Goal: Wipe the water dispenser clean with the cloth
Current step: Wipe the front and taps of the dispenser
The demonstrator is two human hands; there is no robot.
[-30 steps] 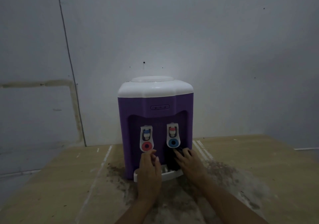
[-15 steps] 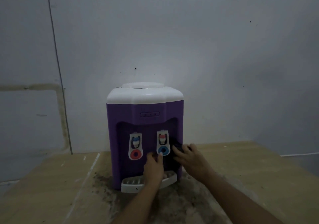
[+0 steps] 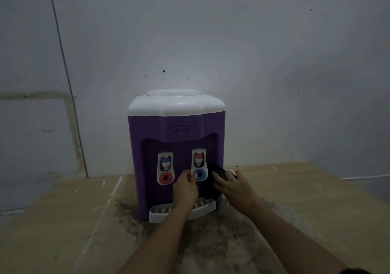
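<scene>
Now Wiping Inside the Tap Recess

Standing on the far middle of the desk, against the wall: purple water dispenser with white top. Pressing a dark cloth into the right side of the recess, just right of the blue-buttoned tap: right hand, fingers clenched around the cloth. Resting at that tap's lower left edge, thumb touching it: left hand, fingers curled, apparently steadying; whether gripping anything, cannot tell. Judged step: cleaning the recess wall beside the tap. Next, probably: sweeping across behind both taps, then down to the white drip tray. Calls for light pressure, avoiding the tap levers.
</scene>
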